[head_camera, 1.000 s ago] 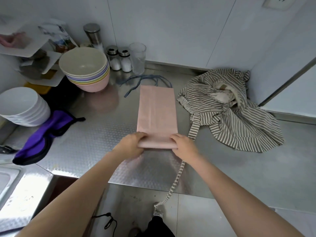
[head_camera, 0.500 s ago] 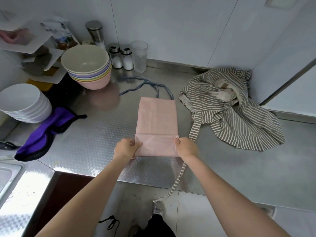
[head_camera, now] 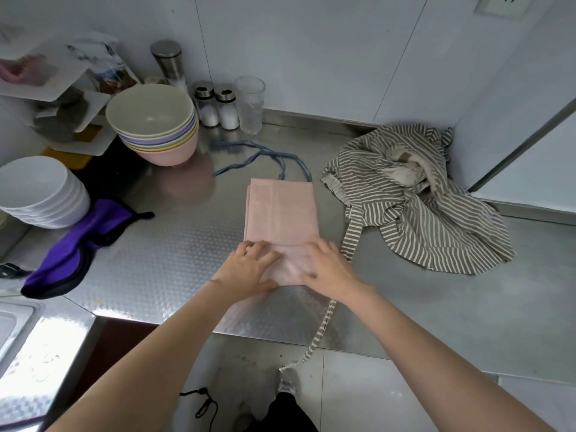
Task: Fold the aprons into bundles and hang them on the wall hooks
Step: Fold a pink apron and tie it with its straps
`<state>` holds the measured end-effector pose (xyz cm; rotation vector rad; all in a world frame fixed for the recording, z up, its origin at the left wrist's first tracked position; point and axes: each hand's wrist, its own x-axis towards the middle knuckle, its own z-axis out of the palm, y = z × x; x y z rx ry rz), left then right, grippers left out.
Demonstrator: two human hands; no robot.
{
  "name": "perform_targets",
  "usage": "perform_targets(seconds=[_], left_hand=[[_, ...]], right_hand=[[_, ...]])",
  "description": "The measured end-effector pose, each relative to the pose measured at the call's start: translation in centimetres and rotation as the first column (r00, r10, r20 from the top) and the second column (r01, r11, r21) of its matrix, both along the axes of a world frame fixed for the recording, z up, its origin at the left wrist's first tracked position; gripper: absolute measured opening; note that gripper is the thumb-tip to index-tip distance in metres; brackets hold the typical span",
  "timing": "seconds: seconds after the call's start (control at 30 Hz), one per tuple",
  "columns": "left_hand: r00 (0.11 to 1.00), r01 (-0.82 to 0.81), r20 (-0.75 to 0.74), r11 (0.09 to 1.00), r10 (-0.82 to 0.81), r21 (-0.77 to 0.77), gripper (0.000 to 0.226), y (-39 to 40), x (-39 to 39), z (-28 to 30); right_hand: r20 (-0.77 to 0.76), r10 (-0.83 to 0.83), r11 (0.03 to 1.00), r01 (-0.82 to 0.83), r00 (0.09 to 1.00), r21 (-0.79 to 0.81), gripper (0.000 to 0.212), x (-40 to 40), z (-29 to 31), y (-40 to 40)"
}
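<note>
Both hands, left [head_camera: 249, 267] and right [head_camera: 328, 265], press flat, fingers spread, on the near fold of a pink apron [head_camera: 282, 213] lying on the steel surface [head_camera: 162, 260]; a striped apron [head_camera: 417, 201] lies crumpled beyond.

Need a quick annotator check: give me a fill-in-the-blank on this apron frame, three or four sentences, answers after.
1. Both hands, the left hand and the right hand, press flat on the near end of the folded ____ apron.
2. The crumpled apron to its right has a ____ pattern.
3. The ties trailing from the folded apron's far end are ____ in colour.
4. The top bowl of the coloured stack sits ____ of the folded apron.

Missing words: pink; striped; blue; left
</note>
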<state>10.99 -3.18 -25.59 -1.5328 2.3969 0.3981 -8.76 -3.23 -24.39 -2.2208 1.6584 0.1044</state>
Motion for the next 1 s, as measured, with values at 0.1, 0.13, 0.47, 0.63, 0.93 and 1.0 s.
perform_targets(seconds=[0.1, 0.13, 0.47, 0.63, 0.93, 1.0], left_hand=[[0.998, -0.065, 0.007, 0.997, 0.065, 0.044, 0.076, 0.1, 0.0, 0.3], [0.995, -0.097, -0.022, 0.994, 0.098, 0.050, 0.078, 0.2, 0.1, 0.3], [0.830, -0.346, -0.379, 0.910, 0.410, 0.227, 0.099, 1.1, 1.6, 1.3], [0.955, -0.202, -0.166, 0.948, 0.246, 0.245, 0.099, 0.5, 2.8, 1.4], [0.724, -0.505, -0.303, 0.776, 0.619, 0.378, 0.032, -1.3, 4.5, 1.8], [0.678, -0.539, -0.323, 0.745, 0.660, 0.393, 0.029, -1.4, 4.2, 1.5]], right_hand=[[-0.077, 0.152, 0.980, -0.140, 0.985, 0.139, 0.078, 0.0, -1.0, 0.2], [-0.078, 0.157, 0.979, -0.145, 0.985, 0.141, 0.080, -0.1, -1.1, 0.1], [-0.081, 0.275, 0.960, -0.268, 0.958, 0.087, 0.073, -0.4, 0.1, 0.8], [-0.001, 0.183, 0.980, -0.183, 0.983, 0.073, 0.048, -0.5, 0.9, 0.2], [0.389, -0.438, 0.876, 0.286, 0.811, 0.389, 0.016, -0.4, 0.7, -1.1], [0.364, -0.472, 0.862, 0.335, 0.803, 0.380, 0.025, -0.1, 0.3, -1.3]])
